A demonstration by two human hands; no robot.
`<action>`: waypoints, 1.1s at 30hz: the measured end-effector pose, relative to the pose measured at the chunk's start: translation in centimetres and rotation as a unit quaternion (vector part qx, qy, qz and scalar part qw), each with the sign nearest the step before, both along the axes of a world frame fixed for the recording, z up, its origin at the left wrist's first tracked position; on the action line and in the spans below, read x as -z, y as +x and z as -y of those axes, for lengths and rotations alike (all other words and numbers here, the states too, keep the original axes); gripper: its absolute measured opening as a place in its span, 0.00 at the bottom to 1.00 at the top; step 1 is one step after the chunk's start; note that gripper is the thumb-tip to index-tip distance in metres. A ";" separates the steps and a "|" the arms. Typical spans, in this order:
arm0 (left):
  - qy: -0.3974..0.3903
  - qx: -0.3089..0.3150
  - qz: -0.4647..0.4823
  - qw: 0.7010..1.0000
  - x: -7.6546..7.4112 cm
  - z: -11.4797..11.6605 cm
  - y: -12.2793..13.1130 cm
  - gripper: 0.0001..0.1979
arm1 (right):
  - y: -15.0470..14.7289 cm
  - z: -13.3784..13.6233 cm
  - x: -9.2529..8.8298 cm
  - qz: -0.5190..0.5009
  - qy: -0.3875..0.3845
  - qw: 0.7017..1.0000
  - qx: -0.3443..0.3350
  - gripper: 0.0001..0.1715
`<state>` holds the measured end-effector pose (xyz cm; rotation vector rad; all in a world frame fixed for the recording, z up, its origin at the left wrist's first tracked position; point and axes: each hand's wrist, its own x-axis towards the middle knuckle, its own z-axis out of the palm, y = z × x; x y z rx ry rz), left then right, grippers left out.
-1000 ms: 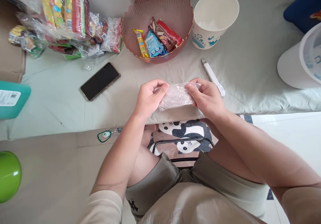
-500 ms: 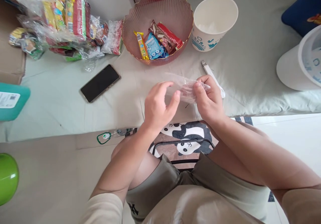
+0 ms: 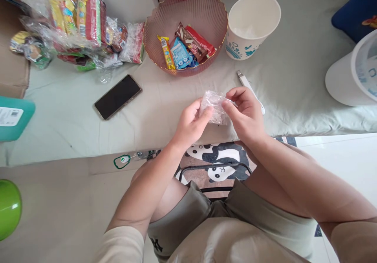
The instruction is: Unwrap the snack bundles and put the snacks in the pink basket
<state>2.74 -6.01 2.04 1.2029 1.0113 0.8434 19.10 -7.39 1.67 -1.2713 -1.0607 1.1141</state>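
The clear plastic wrapper (image 3: pixel 212 105) is crumpled into a small bundle, a little longer from left to right; it is held just above the front edge of the pale green sheet (image 3: pixel 73 117). The left hand (image 3: pixel 190 124) is closed on its left end, the right hand (image 3: pixel 246 115) on its right end; both are equally near. Just behind the right hand lies a white cutter (image 3: pixel 243 79); further back stand a pink bowl (image 3: pixel 159 23) of snack bars and a paper cup (image 3: pixel 253 39).
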 end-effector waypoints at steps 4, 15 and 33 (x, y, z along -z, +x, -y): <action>-0.129 0.037 0.081 0.988 -0.3 -0.5 -0.3 0.15 | 0.5 -0.4 -0.2 -0.008 -0.031 0.999 -0.036 0.21; -0.068 -0.045 0.045 0.996 0.9 -0.8 -0.1 0.18 | 0.5 -0.5 0.6 -0.041 -0.041 0.998 -0.018 0.17; -0.003 -0.006 0.107 0.994 -0.4 -0.3 0.0 0.25 | 0.8 -0.6 -0.2 -0.048 0.005 0.998 -0.043 0.18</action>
